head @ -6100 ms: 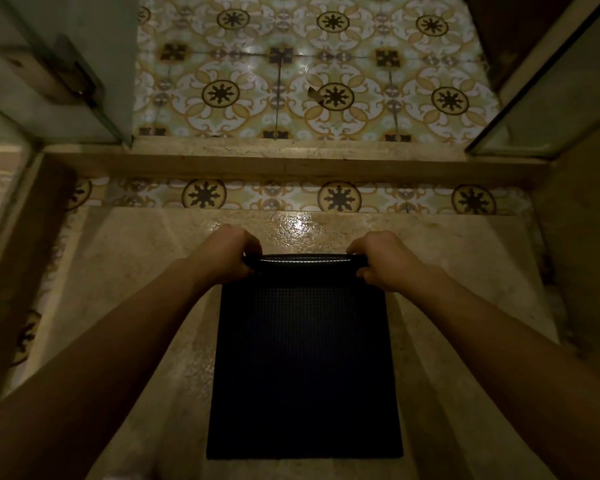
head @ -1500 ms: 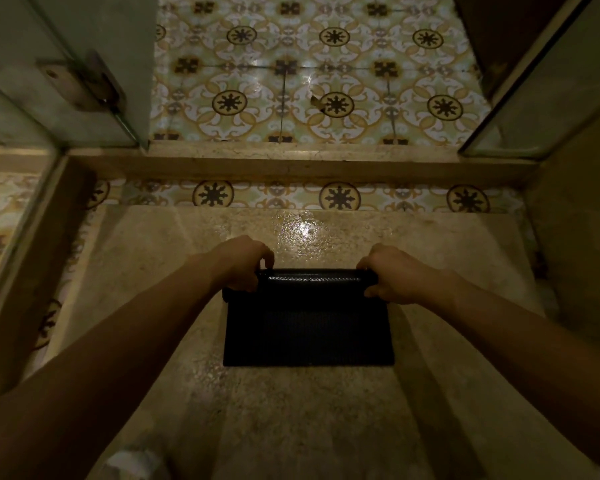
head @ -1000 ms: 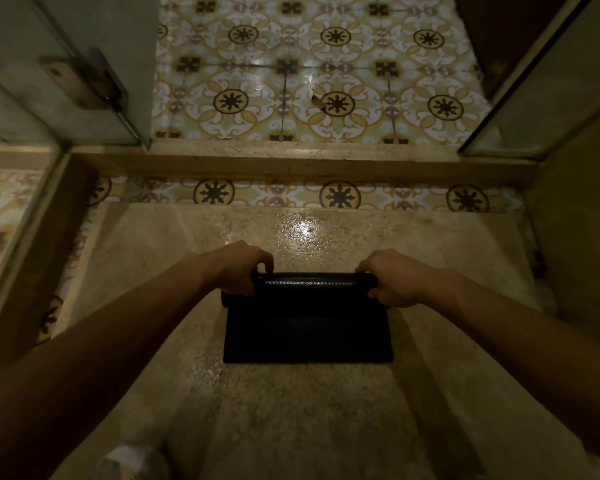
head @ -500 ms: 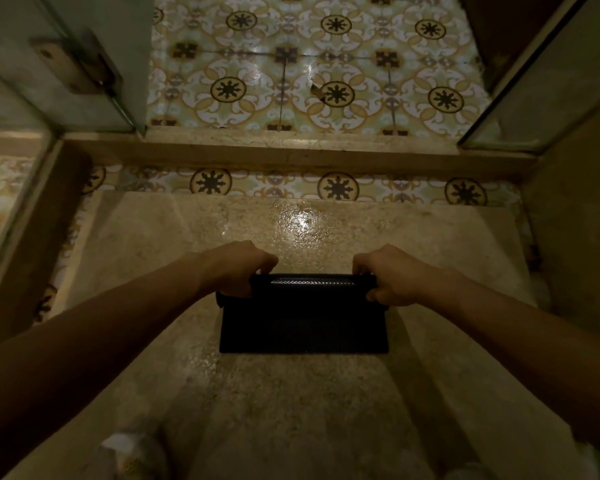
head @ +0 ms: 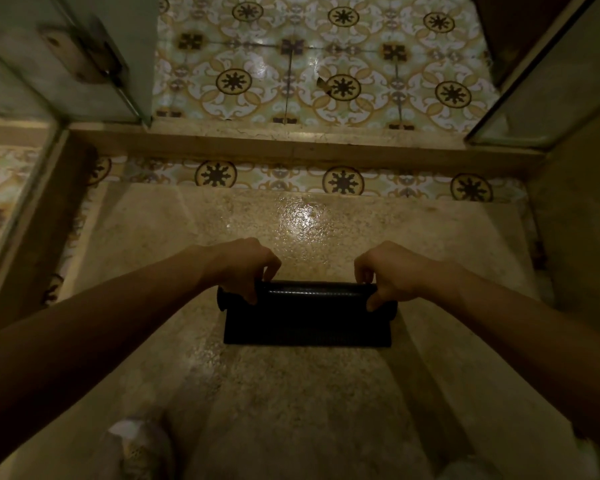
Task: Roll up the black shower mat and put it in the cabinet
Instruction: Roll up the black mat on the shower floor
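Note:
The black shower mat (head: 309,323) lies on the beige stone shower floor (head: 291,393), most of it wound into a thick roll at its far side. Only a short flat strip still lies toward me. My left hand (head: 246,268) grips the roll's left end, and my right hand (head: 392,275) grips its right end, fingers curled over the top. No cabinet is in view.
A raised stone threshold (head: 291,147) crosses the far side, with patterned floor tiles (head: 326,71) beyond. A glass door with a metal hinge (head: 84,53) stands at the upper left, and a glass panel (head: 541,81) at the upper right. A pale shoe (head: 136,448) shows at the bottom.
The roll has grown thicker and come toward me. The flat part of the mat has shrunk from a long sheet to a short strip. Both hands stay on the roll's ends.

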Demonstrator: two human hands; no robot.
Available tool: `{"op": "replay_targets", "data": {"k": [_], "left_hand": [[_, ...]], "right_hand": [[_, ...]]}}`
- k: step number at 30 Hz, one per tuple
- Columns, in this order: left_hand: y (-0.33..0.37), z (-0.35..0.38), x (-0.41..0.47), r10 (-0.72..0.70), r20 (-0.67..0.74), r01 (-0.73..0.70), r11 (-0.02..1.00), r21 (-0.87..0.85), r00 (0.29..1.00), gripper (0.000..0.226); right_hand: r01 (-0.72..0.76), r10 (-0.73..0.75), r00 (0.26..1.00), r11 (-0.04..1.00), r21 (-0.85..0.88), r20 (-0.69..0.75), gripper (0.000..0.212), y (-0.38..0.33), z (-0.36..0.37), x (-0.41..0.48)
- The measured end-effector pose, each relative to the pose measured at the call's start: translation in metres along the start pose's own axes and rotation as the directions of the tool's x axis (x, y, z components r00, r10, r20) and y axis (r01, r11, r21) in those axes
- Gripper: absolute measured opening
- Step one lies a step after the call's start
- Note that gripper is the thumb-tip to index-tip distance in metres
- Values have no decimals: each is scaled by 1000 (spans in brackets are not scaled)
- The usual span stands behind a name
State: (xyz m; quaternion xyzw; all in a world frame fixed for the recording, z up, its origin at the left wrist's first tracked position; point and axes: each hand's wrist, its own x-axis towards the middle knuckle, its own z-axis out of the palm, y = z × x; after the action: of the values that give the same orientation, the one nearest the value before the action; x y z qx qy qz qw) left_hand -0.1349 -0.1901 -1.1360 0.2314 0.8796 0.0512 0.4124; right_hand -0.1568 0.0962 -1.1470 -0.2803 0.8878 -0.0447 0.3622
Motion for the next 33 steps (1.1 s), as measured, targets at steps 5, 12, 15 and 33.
{"op": "replay_targets", "data": {"k": [5,12,15,33], "left_hand": [[-1,5,0,18,25,-17,1000,-22,1000,45],[-3,8,-1,-49,50,56,989,-138,998,50],[5,16,2,-60,26,60,998,0,998,62],[15,85,-19,19,-69,-16,999,40,997,54]], "right_hand": [[-21,19,999,999,33,31,66,0,15,-6],[-19,14,986,999,29,165,60,-8,10,-5],[-51,44,986,998,42,160,68,-12,17,-7],[-11,12,999,999,-45,31,79,-21,87,-27]]}}
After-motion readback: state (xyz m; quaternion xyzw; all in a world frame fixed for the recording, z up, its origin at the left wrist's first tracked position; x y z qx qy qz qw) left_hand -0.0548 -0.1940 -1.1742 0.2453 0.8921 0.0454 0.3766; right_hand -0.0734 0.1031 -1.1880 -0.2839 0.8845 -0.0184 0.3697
